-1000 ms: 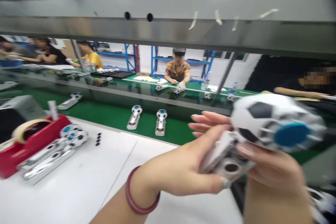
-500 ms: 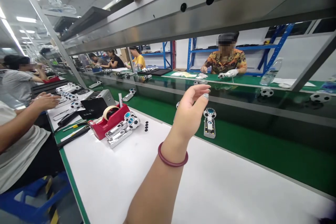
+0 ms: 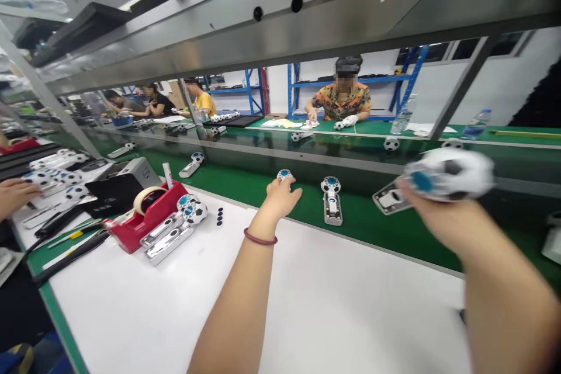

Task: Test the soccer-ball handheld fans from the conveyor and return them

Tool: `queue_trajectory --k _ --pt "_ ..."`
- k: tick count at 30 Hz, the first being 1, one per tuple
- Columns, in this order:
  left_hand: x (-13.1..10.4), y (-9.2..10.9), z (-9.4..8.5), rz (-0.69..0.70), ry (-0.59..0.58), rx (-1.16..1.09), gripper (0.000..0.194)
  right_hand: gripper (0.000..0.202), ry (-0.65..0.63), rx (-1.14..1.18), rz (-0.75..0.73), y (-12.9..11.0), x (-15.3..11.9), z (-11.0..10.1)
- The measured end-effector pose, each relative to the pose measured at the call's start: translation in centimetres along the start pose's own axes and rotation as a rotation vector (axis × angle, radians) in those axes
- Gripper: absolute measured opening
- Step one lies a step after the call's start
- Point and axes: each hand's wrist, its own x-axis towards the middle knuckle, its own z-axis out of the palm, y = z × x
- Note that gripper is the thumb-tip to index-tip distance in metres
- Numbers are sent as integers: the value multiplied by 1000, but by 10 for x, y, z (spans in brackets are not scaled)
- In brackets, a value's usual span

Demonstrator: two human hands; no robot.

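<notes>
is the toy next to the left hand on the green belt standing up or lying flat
Lying flat: the toy rests lengthwise on the green belt, ball end away, beside the left hand.
</notes>
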Motion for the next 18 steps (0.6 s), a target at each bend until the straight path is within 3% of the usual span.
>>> queue_trajectory --k 2,5,9,13,15,18 --pt "11 -16 15 -32 -13 28 43 37 -90 -107 172 20 7 17" --pt "23 -38 39 -73 -30 33 44 45 -45 -206 320 50 15 37" --pt "31 -59 68 -113 9 -22 39 66 143 -186 250 66 15 56" --pt "35 -68 78 -112 81 -172 25 59 -62 -152 109 64 -2 93" --pt "38 -69 75 -135 87 -297 18 65 -164 -148 143 66 -14 115" --pt "38 -63 69 -190 61 -555 20 70 -220 -153 191 71 -24 136"
